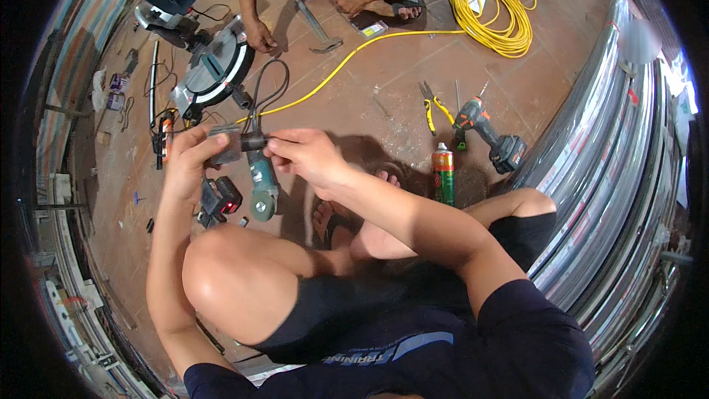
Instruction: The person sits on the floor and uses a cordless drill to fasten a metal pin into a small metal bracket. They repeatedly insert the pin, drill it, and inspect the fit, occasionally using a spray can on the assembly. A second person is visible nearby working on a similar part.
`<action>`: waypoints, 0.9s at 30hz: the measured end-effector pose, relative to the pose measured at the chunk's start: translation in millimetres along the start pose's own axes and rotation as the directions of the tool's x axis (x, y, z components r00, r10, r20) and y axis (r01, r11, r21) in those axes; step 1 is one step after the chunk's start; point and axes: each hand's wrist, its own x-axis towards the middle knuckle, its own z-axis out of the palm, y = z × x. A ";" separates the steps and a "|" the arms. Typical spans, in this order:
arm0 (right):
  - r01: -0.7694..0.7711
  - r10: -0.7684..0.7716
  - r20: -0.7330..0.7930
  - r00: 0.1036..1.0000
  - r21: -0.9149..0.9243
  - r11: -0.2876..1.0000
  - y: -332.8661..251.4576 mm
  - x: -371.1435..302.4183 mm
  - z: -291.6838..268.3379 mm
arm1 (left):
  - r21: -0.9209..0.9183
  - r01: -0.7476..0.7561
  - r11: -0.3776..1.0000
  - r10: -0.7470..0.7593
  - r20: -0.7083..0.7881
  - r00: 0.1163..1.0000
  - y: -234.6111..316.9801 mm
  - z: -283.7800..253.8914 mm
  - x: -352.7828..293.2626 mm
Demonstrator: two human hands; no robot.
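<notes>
Person's squatting on a tiled floor (pixel 384 96), both hands up in front of the knees working one small piece. Left hand (pixel 188 159) is curled around a short grey metal bracket (pixel 224 144), thumb on top, fingers underneath, so it's clamped, not spread. Right hand (pixel 306 155) comes in from the other side and pinches a little black part (pixel 255 142) between thumb and fingertips, right at the bracket's right end. The two look like they're touching, but I can't tell if the black part is seated in the bracket or just butted against it.

The bit that matters: the bracket's long axis runs roughly left-right across the view, and the black part sits in line with it, on the right-hand side. So the right hand is the nearer one to that joint, and the left is just the holder.

Directly below the hands an angle grinder (pixel 262 185) lies on the floor, with a small red and black tool (pixel 220 199) just beside it. A spray can (pixel 443 174) stands to the right, near a cordless drill (pixel 487 133) and pliers (pixel 432 107). Further up there's a mitre saw (pixel 210 66), a coiled yellow cable (pixel 491 15), and another person's hand (pixel 260 35) resting by the saw.
</notes>
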 end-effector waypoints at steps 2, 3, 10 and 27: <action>-0.016 0.012 -0.052 0.999 -0.070 0.997 8.9 -2.1 -42.1 | -0.073 0.106 0.992 -0.110 -0.047 0.993 -30.2 27.7 30.6; -0.038 0.023 -0.103 0.994 -0.145 0.989 15.5 -5.6 -65.5 | -0.118 0.129 0.985 -0.134 -0.038 0.990 -46.8 42.1 45.5; -0.286 -0.177 -0.360 0.916 -0.895 0.343 -9.5 -31.5 -260.8 | -0.226 0.295 0.928 -0.318 -0.072 0.945 -168.7 139.8 107.8; -0.392 -0.313 -0.316 0.896 -0.894 -0.218 14.9 81.8 -300.3 | 0.255 -0.045 0.966 0.075 -0.110 0.991 -296.9 183.5 72.4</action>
